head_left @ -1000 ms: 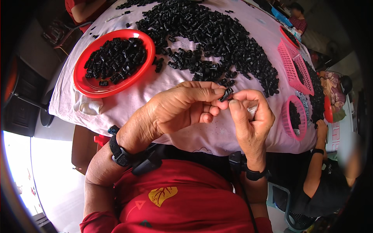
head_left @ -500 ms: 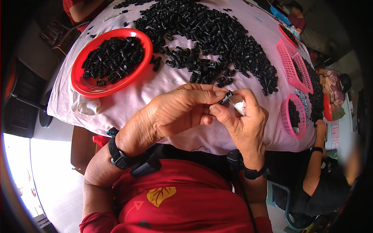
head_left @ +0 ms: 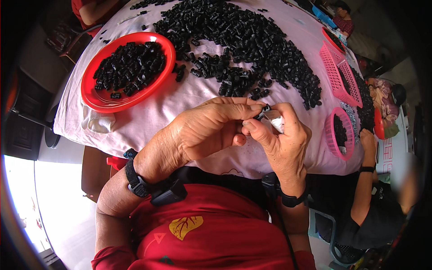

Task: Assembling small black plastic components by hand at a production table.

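My left hand [head_left: 204,128] pinches a small black plastic part [head_left: 265,108] between thumb and forefinger. It meets my right hand [head_left: 290,144] just above the near edge of the cloth-covered table. The fingers of my right hand are closed on a thin flat piece that looks like a blade [head_left: 271,115], with white wrapping [head_left: 278,123] around its lower end. Its upper edge is against or very close to the black part; actual contact is too small to make out. Beyond my hands lies a large heap of similar black parts [head_left: 234,36].
A red plate [head_left: 90,96] of black parts stands on the pink cloth [head_left: 193,99] to the left. A pink perforated basket [head_left: 335,67] and a round pink basket [head_left: 330,137] stand at the right. Beside them, a co-worker's hand [head_left: 368,140] reaches to the table edge.
My hands keep nearly the same place and grip, with only slight finger movement. At the right, the co-worker's hand has shifted a little farther over the table edge.
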{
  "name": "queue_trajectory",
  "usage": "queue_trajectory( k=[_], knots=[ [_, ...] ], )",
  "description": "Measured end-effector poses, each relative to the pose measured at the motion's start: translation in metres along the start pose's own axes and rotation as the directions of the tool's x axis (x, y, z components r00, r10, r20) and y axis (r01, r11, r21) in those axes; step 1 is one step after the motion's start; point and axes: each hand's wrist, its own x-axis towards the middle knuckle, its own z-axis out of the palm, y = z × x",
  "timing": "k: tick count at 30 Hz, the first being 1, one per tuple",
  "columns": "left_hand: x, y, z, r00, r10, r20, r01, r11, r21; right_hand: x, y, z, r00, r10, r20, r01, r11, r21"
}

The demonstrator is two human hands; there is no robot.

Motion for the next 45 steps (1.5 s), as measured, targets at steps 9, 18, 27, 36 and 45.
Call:
queue_trajectory(
  k=[9,18,27,36,45],
  knots=[
    [0.000,-0.001,-0.001,1.000,0.011,0.013,-0.011,1.000,-0.005,0.000,-0.001,-0.001,0.999,-0.036,-0.019,0.034,0.994,-0.105],
    [0.000,-0.003,0.000,1.000,0.024,0.015,-0.024,0.999,-0.026,0.000,0.001,0.001,0.995,-0.092,-0.045,0.079,0.966,-0.245],
    [0.002,-0.007,0.002,0.998,0.056,-0.017,-0.057,0.997,-0.047,-0.002,0.009,0.004,0.996,-0.077,-0.038,0.068,0.977,-0.203],
    [0.003,-0.009,0.002,0.998,0.058,0.008,-0.057,0.994,-0.089,-0.001,0.005,0.003,0.999,-0.041,-0.004,0.039,0.981,-0.190],
    [0.003,-0.007,0.009,0.998,0.028,-0.056,-0.032,0.997,-0.069,-0.002,0.000,0.003,0.998,-0.043,0.053,0.051,0.986,-0.158]
  ],
)
